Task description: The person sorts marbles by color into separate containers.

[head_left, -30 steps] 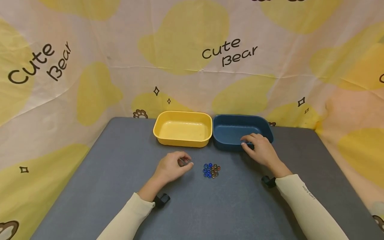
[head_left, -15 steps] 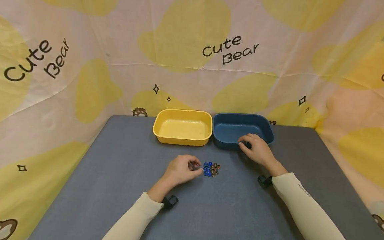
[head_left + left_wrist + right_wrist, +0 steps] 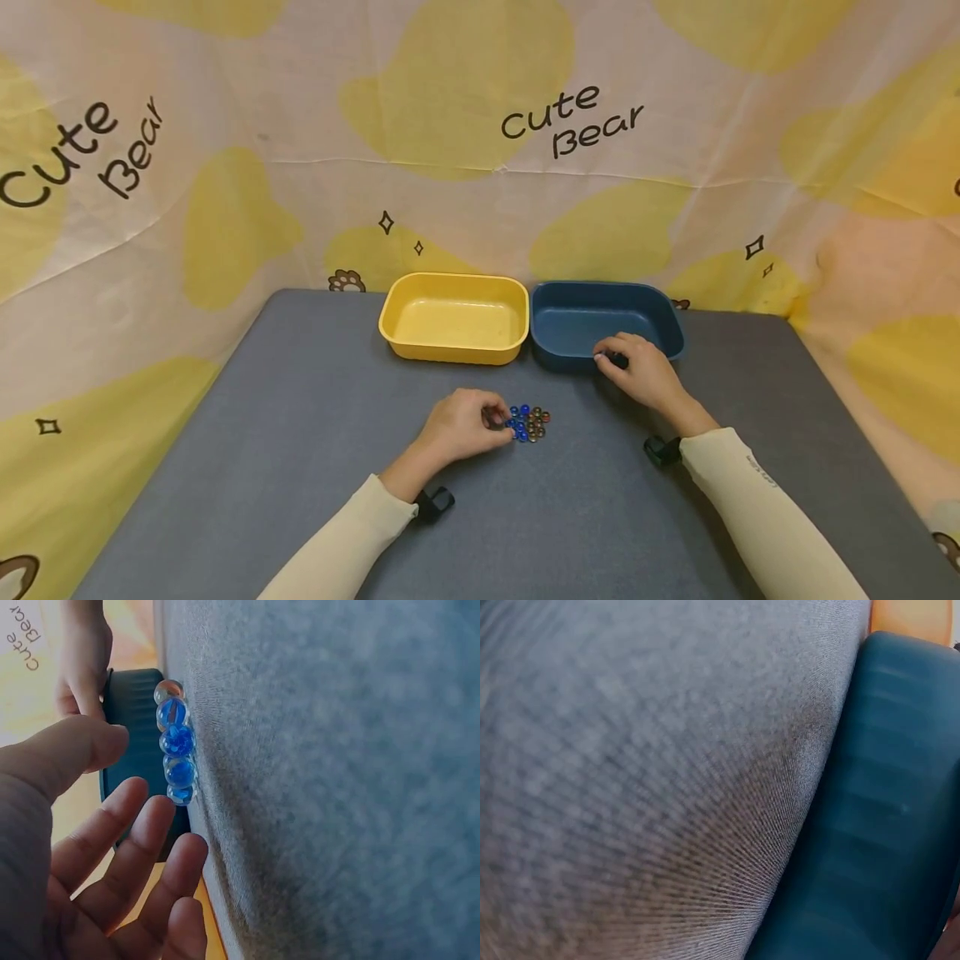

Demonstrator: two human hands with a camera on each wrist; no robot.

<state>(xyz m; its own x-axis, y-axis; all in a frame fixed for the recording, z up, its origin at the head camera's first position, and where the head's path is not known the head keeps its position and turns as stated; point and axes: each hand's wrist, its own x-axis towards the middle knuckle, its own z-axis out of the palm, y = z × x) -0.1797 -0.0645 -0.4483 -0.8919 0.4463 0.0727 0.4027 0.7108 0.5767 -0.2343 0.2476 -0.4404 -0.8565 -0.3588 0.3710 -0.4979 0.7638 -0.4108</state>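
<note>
Blue and brownish glass marbles (image 3: 531, 423) lie in a small cluster on the grey table. My left hand (image 3: 467, 423) is at their left side, thumb and fingers apart, fingertips close to the nearest blue marbles. In the left wrist view, the bent fingers of this hand (image 3: 127, 855) show nothing between them and the thumb, and blue marbles (image 3: 178, 741) stand just beyond. My right hand (image 3: 639, 367) holds the near rim of the dark blue bin (image 3: 551, 354), fingers over the edge and thumb on the outside. In the right wrist view, the bin wall (image 3: 870, 802) hides most of that hand.
A yellow bin (image 3: 457, 350) stands left of the blue one, their sides almost meeting. Behind both, a patterned cloth (image 3: 457, 108) hangs at the far table edge. The grey table top (image 3: 570, 517) stretches toward the front. Dark cameras (image 3: 435, 504) sit on both wrists.
My left hand has moved right, up to the marbles. The right hand has shifted slightly left and closed its fingers and thumb on the blue bin's rim. The marbles have stayed in place.
</note>
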